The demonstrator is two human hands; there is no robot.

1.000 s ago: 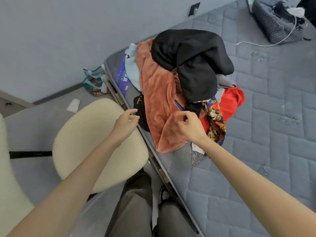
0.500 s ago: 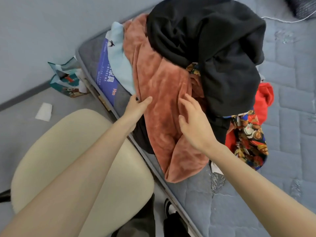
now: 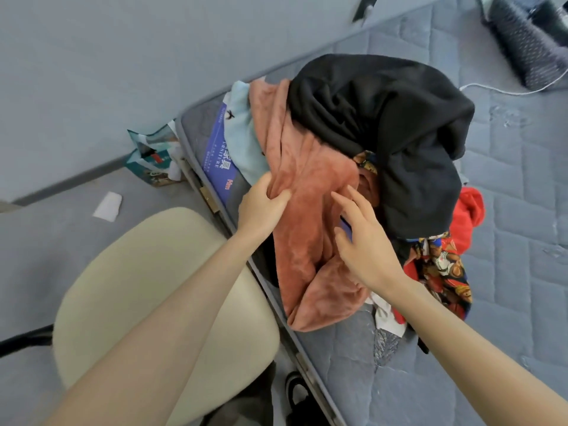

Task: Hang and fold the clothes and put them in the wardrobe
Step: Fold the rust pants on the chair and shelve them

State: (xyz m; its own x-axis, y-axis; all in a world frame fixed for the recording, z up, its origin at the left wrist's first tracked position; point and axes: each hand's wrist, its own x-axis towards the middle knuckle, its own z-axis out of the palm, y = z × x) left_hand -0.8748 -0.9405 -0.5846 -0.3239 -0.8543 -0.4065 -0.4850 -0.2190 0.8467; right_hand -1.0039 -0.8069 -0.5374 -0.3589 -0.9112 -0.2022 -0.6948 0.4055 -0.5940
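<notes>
- Sorting has barely begun: the clothes lie in one unsorted heap at the near edge of a bare grey quilted mattress [image 3: 507, 272], nothing visibly folded or hung. No hanger or wardrobe is in view.
- A black garment [image 3: 399, 133] crowns the heap. Below it a rust-coloured fleece garment [image 3: 307, 241] spills down toward the mattress edge. A light-blue garment [image 3: 242, 139] lies to its left, and a red garment [image 3: 468, 216] and a bright patterned garment [image 3: 439, 272] to its right.
- By the look of it, the fleece is the first piece being drawn out, so every item is left to hang or fold and put away.
- The left hand [image 3: 261, 207] reaches in over a cream chair seat [image 3: 138, 287], arm extended, thumb and fingers pinching a fold at the fleece's left edge.
- The right hand [image 3: 362, 241] comes in from the lower right, grasping nothing. Its fingers are straight and spread over the middle of the fleece, tips at the fabric just below the black garment. Whether they press on it cannot be told.
</notes>
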